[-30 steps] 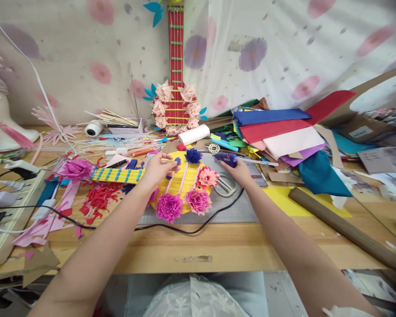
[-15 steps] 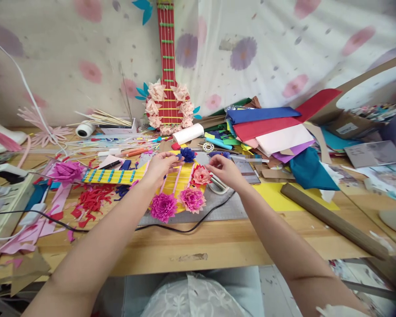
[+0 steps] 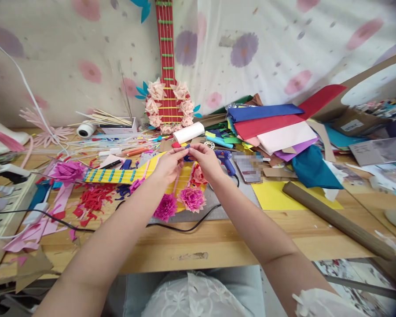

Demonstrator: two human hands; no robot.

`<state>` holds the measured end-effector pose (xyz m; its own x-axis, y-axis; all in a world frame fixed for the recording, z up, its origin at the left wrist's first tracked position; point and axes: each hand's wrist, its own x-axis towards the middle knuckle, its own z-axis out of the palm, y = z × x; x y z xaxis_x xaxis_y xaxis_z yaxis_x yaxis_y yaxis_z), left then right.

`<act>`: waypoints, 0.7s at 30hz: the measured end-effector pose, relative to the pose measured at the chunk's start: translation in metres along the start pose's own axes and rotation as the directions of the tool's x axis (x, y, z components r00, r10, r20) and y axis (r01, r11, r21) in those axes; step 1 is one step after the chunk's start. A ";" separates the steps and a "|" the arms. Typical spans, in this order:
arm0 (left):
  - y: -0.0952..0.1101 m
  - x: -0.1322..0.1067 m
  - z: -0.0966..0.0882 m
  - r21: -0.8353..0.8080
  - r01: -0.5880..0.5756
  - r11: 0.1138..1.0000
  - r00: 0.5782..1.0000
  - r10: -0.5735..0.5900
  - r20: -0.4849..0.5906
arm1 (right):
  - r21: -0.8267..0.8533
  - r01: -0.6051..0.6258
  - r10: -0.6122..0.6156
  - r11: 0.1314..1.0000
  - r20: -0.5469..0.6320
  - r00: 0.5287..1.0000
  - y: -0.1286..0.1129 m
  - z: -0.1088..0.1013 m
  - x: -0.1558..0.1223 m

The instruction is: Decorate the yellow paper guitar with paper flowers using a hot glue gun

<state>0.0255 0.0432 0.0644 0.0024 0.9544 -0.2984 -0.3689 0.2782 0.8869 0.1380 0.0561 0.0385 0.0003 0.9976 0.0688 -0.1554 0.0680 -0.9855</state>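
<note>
A yellow paper guitar [image 3: 125, 175] with pink paper flowers [image 3: 192, 198] lies flat on the wooden table [image 3: 218, 242]. Above its round body my left hand [image 3: 167, 164] and my right hand [image 3: 205, 161] meet, fingertips pinched together on a small blue paper flower [image 3: 186, 155] held between them. A blue glue gun [image 3: 225, 159] lies just right of my right hand, its black cord [image 3: 185, 228] running along the table's front.
A red paper guitar [image 3: 166, 66] leans on the flowered cloth at the back. Stacked coloured paper sheets [image 3: 273, 127] fill the right side, with a brown cardboard tube [image 3: 336, 220] in front. Red scraps [image 3: 92, 200], a power strip [image 3: 6, 207] and sticks [image 3: 115, 119] crowd the left.
My right hand let go of the glue gun and moved left to meet my left hand. Both hands now pinch the blue flower above the guitar body.
</note>
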 end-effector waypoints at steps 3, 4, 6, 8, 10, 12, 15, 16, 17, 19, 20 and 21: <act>-0.002 0.009 -0.006 0.272 -0.179 0.945 0.984 0.175 0.042 | -0.026 -0.005 0.004 1.000 -0.033 0.999 -0.002 -0.011 0.002; -0.002 0.013 -0.009 0.405 -0.277 0.871 0.960 0.271 0.074 | -0.060 -0.002 0.000 0.998 -0.046 0.999 -0.003 -0.016 0.003; -0.001 0.022 -0.014 0.664 -0.449 0.598 0.876 0.441 0.196 | -0.154 -0.002 -0.010 0.988 -0.074 0.997 -0.005 -0.029 0.004; 0.000 0.029 -0.015 0.804 -0.529 0.272 0.800 0.474 0.366 | -0.253 -0.018 -0.007 0.967 -0.099 0.995 -0.004 -0.042 0.004; 0.000 0.032 -0.012 0.833 -0.552 0.024 0.763 0.417 0.494 | -0.329 -0.035 -0.003 0.944 -0.115 0.993 0.000 -0.052 0.002; -0.002 0.033 -0.006 0.826 -0.551 -0.119 0.756 0.348 0.555 | -0.378 -0.035 -0.009 0.925 -0.113 0.994 0.005 -0.059 0.000; -0.004 0.034 0.004 0.821 -0.532 -0.205 0.768 0.292 0.570 | -0.422 -0.005 -0.033 0.907 -0.082 0.996 0.013 -0.064 -0.003; -0.004 0.035 0.006 0.823 -0.524 -0.219 0.775 0.279 0.567 | -0.438 0.006 -0.042 0.899 -0.072 0.996 0.015 -0.065 -0.003; -0.004 0.036 0.008 0.824 -0.517 -0.231 0.781 0.267 0.564 | -0.455 0.013 -0.048 0.891 -0.065 0.997 0.017 -0.066 -0.002; -0.002 0.040 0.010 0.824 -0.507 -0.253 0.793 0.238 0.561 | -0.488 0.016 -0.054 0.873 -0.065 0.996 0.019 -0.066 -0.001; -0.001 0.041 0.011 0.824 -0.503 -0.261 0.799 0.222 0.558 | -0.502 0.009 -0.051 0.865 -0.070 0.996 0.021 -0.066 0.001; 0.001 0.043 0.012 0.825 -0.498 -0.268 0.806 0.207 0.554 | -0.512 0.001 -0.046 0.859 -0.075 0.996 0.022 -0.066 0.002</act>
<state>0.0368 0.0858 0.0568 0.4403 0.8871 0.1384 0.8643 -0.4606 0.2020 0.1996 0.0603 0.0063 0.0811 0.9914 0.1022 0.3722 0.0650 -0.9259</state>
